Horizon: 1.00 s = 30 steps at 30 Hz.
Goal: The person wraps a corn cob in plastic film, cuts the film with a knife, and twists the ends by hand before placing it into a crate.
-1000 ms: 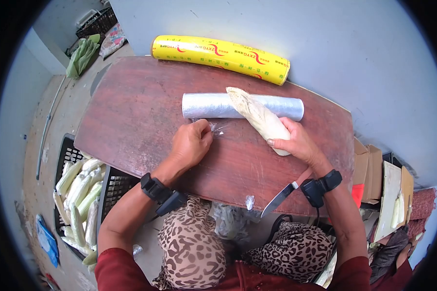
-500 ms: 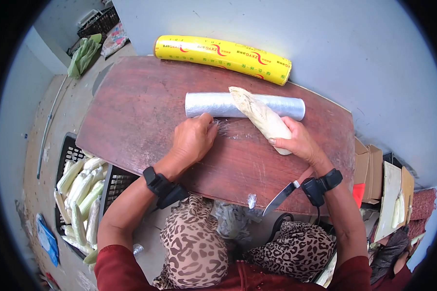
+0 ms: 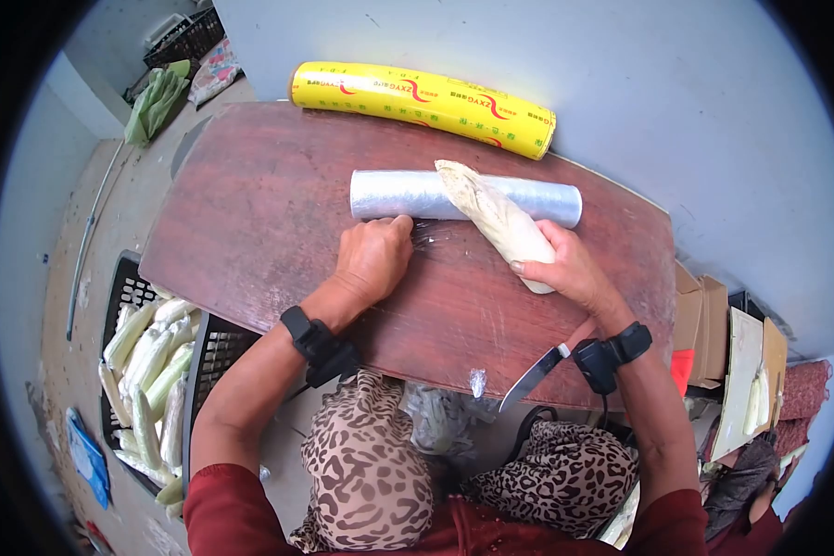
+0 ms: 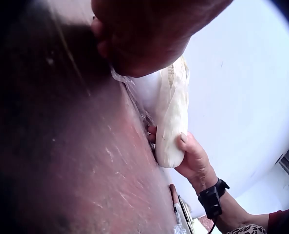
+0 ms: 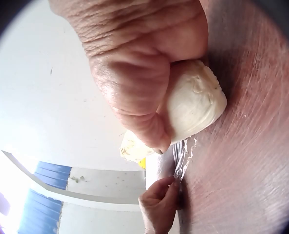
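Observation:
An ear of corn in pale husk [image 3: 496,218] lies slantwise over a silvery roll of plastic wrap [image 3: 394,195] in the head view. My right hand [image 3: 573,269] grips its lower end, thumb on top, as the right wrist view also shows. Kernels [image 4: 171,70] peek out at the ear's far end in the left wrist view. By the roll's left part, my left hand [image 3: 374,257] pinches the loose edge of the clear film [image 5: 184,158], which is bunched and creased near the fingertips. That hand is curled close over the tabletop [image 3: 250,204].
A yellow printed tube [image 3: 422,107] lies along the back edge against the wall. Near my right wrist lies a knife [image 3: 535,375], beside a crumpled scrap of film [image 3: 477,382]. Below left, a black crate [image 3: 125,295] holds several ears of corn. Cardboard boxes [image 3: 700,324] stand at right.
My left hand has moved up to the roll's near edge, keeping its pinch on the film. The right hand and the corn have barely moved.

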### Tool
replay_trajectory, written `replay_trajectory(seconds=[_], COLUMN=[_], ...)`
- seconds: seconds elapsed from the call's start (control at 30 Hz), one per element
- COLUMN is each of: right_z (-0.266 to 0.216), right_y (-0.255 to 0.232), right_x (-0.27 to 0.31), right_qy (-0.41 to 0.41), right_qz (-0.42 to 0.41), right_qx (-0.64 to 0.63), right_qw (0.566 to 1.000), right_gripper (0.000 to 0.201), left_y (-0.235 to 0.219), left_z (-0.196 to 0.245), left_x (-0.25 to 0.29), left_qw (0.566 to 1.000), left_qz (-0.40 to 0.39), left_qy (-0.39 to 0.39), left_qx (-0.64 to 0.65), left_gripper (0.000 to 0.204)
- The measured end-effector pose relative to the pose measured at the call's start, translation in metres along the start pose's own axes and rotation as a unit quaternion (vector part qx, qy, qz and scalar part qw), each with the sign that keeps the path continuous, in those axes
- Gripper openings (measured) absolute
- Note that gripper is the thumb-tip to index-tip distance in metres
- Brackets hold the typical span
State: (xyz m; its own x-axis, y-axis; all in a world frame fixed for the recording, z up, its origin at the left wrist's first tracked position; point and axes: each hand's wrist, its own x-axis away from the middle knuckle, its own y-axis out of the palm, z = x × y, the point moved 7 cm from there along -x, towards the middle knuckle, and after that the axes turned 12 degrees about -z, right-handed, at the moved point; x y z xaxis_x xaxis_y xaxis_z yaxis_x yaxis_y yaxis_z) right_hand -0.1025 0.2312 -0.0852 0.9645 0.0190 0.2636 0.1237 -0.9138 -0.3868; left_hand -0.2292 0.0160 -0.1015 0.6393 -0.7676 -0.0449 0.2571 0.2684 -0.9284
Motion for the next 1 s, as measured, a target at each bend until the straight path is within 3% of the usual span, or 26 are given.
replay_trajectory(seconds=[0.1,0.43,1.0], right_z=[0.002,0.005,0.000], right_y=[0.000,0.000,0.002], right_x=[-0.001,-0.002,0.000], right_qy=[-0.002,-0.002,0.014], right_qz=[0.000,0.000,-0.001], right_qx=[-0.004,-0.009,0.024], right_qw=[1.000,1.000,1.000], right_gripper=[0.057,0.058,0.060], left_y=[-0.004,-0.013,-0.021], left_z=[0.000,-0.025,-0.037], left_x=[0.004,0.033,0.073], left_qw=[0.998,0.986,0.979], left_qz=[0.045,0.017,-0.036], left_qy=[0.008,-0.114,-0.122], left_qx=[0.039,0.119,0.159], left_gripper=[0.009,0.009,0.009])
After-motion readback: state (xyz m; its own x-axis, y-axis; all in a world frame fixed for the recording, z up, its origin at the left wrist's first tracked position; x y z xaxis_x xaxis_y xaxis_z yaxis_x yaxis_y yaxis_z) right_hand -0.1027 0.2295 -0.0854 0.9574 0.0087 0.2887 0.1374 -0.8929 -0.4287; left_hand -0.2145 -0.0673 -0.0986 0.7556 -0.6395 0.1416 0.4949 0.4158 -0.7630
